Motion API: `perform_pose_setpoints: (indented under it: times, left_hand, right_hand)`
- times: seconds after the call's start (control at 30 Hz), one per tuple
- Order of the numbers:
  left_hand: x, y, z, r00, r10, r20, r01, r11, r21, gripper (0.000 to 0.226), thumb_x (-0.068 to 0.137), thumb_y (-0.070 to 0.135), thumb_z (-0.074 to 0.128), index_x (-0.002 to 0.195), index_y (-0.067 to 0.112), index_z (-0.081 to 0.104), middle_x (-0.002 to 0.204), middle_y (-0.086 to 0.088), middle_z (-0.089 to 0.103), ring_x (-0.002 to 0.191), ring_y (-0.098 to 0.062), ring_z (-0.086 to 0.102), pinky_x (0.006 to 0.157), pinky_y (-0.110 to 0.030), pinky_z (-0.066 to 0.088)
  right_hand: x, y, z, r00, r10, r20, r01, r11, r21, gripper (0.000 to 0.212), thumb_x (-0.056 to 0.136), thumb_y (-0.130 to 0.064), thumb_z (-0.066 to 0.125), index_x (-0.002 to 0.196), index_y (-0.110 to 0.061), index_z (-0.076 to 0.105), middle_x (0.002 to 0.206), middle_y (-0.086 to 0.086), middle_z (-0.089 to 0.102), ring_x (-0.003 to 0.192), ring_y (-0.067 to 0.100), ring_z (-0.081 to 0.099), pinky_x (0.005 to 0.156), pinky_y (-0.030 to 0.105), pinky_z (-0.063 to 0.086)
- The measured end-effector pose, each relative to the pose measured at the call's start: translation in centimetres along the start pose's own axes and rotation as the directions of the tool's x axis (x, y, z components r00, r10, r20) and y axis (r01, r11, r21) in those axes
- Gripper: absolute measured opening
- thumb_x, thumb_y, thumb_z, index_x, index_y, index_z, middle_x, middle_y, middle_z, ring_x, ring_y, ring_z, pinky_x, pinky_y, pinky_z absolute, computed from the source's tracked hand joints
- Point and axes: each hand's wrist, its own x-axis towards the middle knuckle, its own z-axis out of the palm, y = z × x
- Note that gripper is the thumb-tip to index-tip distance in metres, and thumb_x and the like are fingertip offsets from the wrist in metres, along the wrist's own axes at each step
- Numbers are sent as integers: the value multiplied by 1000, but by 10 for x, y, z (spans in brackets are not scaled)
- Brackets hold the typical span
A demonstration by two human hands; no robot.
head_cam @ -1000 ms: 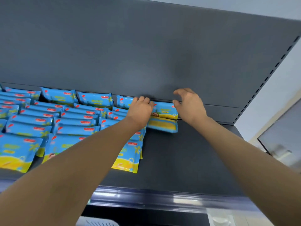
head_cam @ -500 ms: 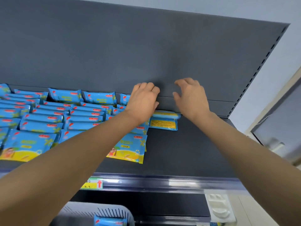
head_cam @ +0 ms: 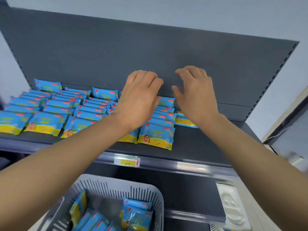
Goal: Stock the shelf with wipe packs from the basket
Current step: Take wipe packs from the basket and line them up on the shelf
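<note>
Lighting is bright, even and diffuse; shadows are faint and soft-edged, lying just under the front wipe packs [head_cam: 155, 135]. White glare streaks run along the shelf rail [head_cam: 191, 165]. Motion blur smears the right hand [head_cam: 196, 95], the basket [head_cam: 116, 180] rim and the far right edge. Wide-angle distortion bows the back panel [head_cam: 150, 52]; the forearms at the bottom corners are soft.
</note>
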Motion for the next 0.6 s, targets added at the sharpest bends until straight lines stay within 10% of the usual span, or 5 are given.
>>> perform_pose_setpoints:
  times: [0.33,0.6]
  left_hand:
    - [-105,-21,-84,999,-31,-35,33,998,52,31,78,15,64,105,0,60,106,-19,59,96,-38,55,90,-39,29]
    - [-239,-37,-51,928,-129,350,148,989,-28,34,72,12,68,102,-3,62,102,-22,62,93,-40,59,82,-44,42]
  right_hand:
    - [-64,-102,-1,995,-95,-30,99,982,160,38,83,-18,56,119,-7,57,123,11,56,115,34,48,91,40,34]
    - [-167,-145,93,900,-161,405,92,979,184,38,87,-21,54,123,-9,53,125,11,53,117,31,45,93,40,33]
